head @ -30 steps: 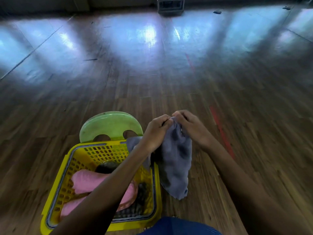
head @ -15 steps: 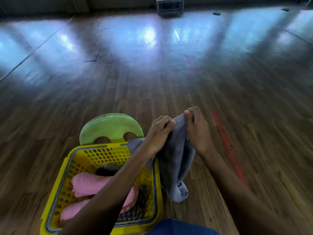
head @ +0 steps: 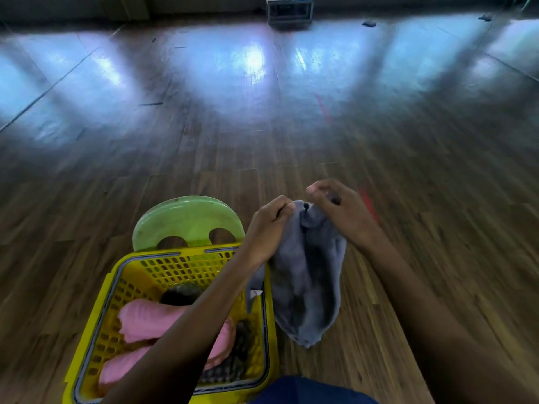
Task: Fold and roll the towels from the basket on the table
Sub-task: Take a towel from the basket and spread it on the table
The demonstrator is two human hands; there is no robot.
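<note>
A grey towel (head: 309, 275) hangs in the air just right of the yellow basket (head: 140, 275). My left hand (head: 269, 225) pinches its top edge on the left. My right hand (head: 339, 209) pinches the top edge on the right, a little farther away and higher. The towel's lower end droops close to the wooden surface (head: 364, 330). Inside the basket lie pink towels (head: 145, 319) and a dark towel (head: 180, 293), partly hidden under my left forearm.
A light green plastic chair back (head: 186, 220) stands right behind the basket. The wooden surface stretches far ahead and to the right, with a red line (head: 322, 107) on it. A grey box (head: 288, 10) sits at the far edge. Blue cloth (head: 306, 392) shows at the bottom.
My right hand has shifted along the towel's top edge to the right and regripped. The towel has spread a little wider between my hands and swung slightly.
</note>
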